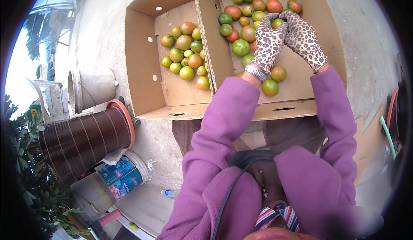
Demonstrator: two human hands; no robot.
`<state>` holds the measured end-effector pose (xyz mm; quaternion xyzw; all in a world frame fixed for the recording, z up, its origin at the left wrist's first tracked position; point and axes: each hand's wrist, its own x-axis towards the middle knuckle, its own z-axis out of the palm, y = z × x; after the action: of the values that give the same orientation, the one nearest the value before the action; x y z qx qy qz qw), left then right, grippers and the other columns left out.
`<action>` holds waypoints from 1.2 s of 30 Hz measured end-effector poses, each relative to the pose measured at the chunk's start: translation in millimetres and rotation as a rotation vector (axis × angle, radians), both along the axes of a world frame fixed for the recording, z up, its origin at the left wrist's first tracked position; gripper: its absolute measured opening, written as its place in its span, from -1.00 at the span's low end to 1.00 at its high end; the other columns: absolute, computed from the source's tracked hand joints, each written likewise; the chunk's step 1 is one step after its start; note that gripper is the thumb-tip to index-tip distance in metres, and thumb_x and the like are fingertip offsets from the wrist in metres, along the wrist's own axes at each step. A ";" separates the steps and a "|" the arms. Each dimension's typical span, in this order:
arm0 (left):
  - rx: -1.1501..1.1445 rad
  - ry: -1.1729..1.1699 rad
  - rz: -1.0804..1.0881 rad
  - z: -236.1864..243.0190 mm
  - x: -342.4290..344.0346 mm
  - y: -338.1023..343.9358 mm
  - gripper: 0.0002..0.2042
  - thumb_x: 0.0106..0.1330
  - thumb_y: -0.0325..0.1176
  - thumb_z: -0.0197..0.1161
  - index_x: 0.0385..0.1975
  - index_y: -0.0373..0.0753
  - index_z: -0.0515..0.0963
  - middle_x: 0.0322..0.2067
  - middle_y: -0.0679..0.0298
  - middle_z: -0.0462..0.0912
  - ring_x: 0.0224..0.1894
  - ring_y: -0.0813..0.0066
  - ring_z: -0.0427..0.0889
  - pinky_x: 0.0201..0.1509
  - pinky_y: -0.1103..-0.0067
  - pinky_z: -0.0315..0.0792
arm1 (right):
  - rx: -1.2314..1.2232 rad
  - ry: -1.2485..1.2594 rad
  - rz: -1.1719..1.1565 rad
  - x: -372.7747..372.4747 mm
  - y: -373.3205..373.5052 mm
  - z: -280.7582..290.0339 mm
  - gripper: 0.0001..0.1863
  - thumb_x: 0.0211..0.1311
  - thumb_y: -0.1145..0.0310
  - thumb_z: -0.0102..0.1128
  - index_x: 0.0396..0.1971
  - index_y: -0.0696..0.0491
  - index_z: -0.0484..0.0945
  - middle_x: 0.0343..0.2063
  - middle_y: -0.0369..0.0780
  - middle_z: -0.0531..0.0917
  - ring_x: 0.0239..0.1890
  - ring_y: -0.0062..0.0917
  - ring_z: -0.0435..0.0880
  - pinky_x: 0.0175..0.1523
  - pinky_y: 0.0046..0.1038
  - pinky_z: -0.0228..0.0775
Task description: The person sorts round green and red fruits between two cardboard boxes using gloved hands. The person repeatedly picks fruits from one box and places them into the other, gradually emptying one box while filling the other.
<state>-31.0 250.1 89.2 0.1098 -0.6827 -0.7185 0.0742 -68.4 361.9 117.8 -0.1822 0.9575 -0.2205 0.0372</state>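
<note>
While both hands in leopard-print fabric gloves, the left hand (269, 42) and the right hand (304, 40), meet over the far half of the right-hand open brown cardboard box (297, 106), their fingers close together around a small round yellow-green tomato (278, 23). It looks light, firm and smooth-skinned yet bruisable, best cupped around its sides with gentle pressure

Brown spool (84, 141), bucket (122, 175), green hose (388, 136)
</note>
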 end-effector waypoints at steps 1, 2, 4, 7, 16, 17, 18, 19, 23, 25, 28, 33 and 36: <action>0.059 0.001 0.043 19.8 3.9 -0.6 -0.64 0.16 -0.51 0.28 -0.04 -0.46 0.43 -0.16 0.06 0.58 -0.13 0.37 0.59 -0.04 0.55 0.50 | -0.085 0.014 0.009 0.4 -0.7 -1.3 -0.43 0.04 0.19 0.33 0.09 0.01 0.46 -0.10 -0.14 0.64 -0.06 -0.28 0.63 0.04 -0.30 0.47; 0.007 0.049 0.079 23.4 3.8 -5.4 -0.61 0.13 -0.48 0.32 -0.05 -0.45 0.42 -0.16 0.04 0.57 -0.12 0.33 0.58 -0.03 0.53 0.50 | -0.171 0.028 0.022 1.6 -2.6 -0.7 -0.43 0.02 0.18 0.34 0.08 0.02 0.47 -0.12 -0.14 0.64 -0.07 -0.30 0.64 0.04 -0.30 0.48; -0.013 0.133 0.207 32.4 3.0 -16.1 -0.57 0.08 -0.46 0.38 -0.05 -0.43 0.42 -0.18 0.05 0.57 -0.11 0.34 0.57 -0.03 0.53 0.49 | -0.353 -0.059 0.028 0.7 -3.7 -3.4 -0.43 0.05 0.15 0.36 0.08 0.03 0.47 -0.15 -0.18 0.64 -0.13 -0.38 0.66 0.00 -0.36 0.49; 0.021 0.155 0.349 63.8 8.5 -53.6 -0.56 0.06 -0.44 0.44 -0.10 -0.42 0.43 -0.23 0.15 0.56 -0.24 0.43 0.57 -0.17 0.58 0.50 | -0.398 -0.028 0.028 -6.8 4.3 -20.9 -0.47 0.12 0.14 0.32 0.07 0.02 0.48 -0.18 -0.19 0.65 -0.18 -0.41 0.66 -0.04 -0.39 0.50; -0.539 -0.092 0.737 5.8 45.8 -307.9 -0.56 0.04 -0.52 0.40 -0.03 -0.40 0.51 -0.12 0.04 0.61 -0.13 0.31 0.61 0.02 0.46 0.48 | -0.318 -0.043 0.112 -4.8 7.6 -25.5 -0.60 0.21 0.24 0.24 0.04 0.02 0.51 -0.13 -0.13 0.65 -0.07 -0.35 0.64 0.03 -0.37 0.49; -0.719 -0.182 0.696 -8.9 52.3 -323.1 -0.53 0.02 -0.48 0.43 -0.02 -0.41 0.49 -0.11 0.03 0.61 -0.10 0.27 0.62 0.04 0.44 0.47 | -0.291 -0.060 0.120 -5.1 8.6 -30.4 -0.60 0.21 0.24 0.24 0.04 0.02 0.51 -0.13 -0.13 0.65 -0.07 -0.35 0.64 0.03 -0.37 0.49; -0.845 -0.149 0.749 -36.9 62.8 -352.7 -0.52 0.01 -0.42 0.43 -0.02 -0.40 0.49 -0.15 0.01 0.63 -0.10 0.22 0.63 0.05 0.41 0.47 | -0.274 -0.076 0.144 -6.4 6.2 -31.8 -0.59 0.21 0.24 0.24 0.04 0.02 0.51 -0.13 -0.13 0.65 -0.07 -0.34 0.64 0.03 -0.36 0.49; -0.921 -0.254 0.781 -46.5 62.3 -353.1 -0.52 0.02 -0.39 0.42 -0.03 -0.38 0.50 -0.16 0.00 0.63 -0.09 0.19 0.63 0.06 0.40 0.47 | -0.235 -0.069 0.141 -6.4 8.4 -34.7 -0.61 0.21 0.24 0.24 0.02 0.03 0.52 -0.15 -0.12 0.65 -0.09 -0.33 0.64 0.02 -0.35 0.49; -1.002 -0.574 0.712 -71.7 67.4 -362.6 -0.56 0.04 -0.30 0.38 -0.06 -0.32 0.52 -0.16 -0.04 0.62 -0.05 0.13 0.61 0.07 0.38 0.45 | -0.219 -0.130 0.168 -2.9 9.6 -32.2 -0.64 0.20 0.26 0.24 -0.02 0.05 0.54 -0.19 -0.12 0.65 -0.12 -0.33 0.65 0.00 -0.35 0.49; -0.949 -0.582 0.529 -91.4 73.8 -377.6 -0.56 0.15 -0.25 0.28 0.03 -0.27 0.50 -0.08 -0.05 0.60 0.03 0.10 0.57 0.12 0.36 0.42 | -0.258 -0.154 0.178 -1.1 8.4 -31.6 -0.65 0.21 0.27 0.23 -0.02 0.05 0.54 -0.18 -0.13 0.65 -0.12 -0.33 0.65 0.00 -0.34 0.49; -0.790 -0.524 0.454 -104.5 77.0 -386.2 -0.51 0.25 -0.18 0.18 0.14 -0.28 0.43 0.00 -0.09 0.55 0.10 0.07 0.52 0.19 0.34 0.36 | -0.229 -0.195 0.170 0.0 7.0 -32.8 -0.64 0.22 0.27 0.23 0.00 0.03 0.54 -0.15 -0.14 0.65 -0.12 -0.33 0.64 0.01 -0.35 0.48; -0.893 -0.498 0.691 -65.8 61.7 -360.8 -0.40 0.31 -0.08 0.13 0.21 -0.41 0.29 0.07 -0.14 0.49 0.12 0.01 0.48 0.23 0.33 0.31 | -0.181 -0.131 0.166 -1.9 9.5 -34.2 -0.61 0.20 0.29 0.25 0.02 0.04 0.54 -0.15 -0.14 0.65 -0.17 -0.39 0.65 -0.02 -0.38 0.50; -0.812 -0.151 0.659 6.5 43.9 -311.7 -0.47 0.34 -0.23 0.15 0.17 -0.50 0.28 0.05 -0.11 0.49 0.09 0.12 0.50 0.19 0.40 0.35 | -0.260 -0.125 0.186 -6.0 10.8 -36.6 -0.60 0.20 0.24 0.24 0.02 0.05 0.53 -0.14 -0.12 0.65 -0.14 -0.37 0.66 -0.01 -0.36 0.51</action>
<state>12.9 -61.6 95.7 0.3327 -0.8388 -0.3247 0.2833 -74.4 372.7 81.2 -0.2591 0.8958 -0.3489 0.0933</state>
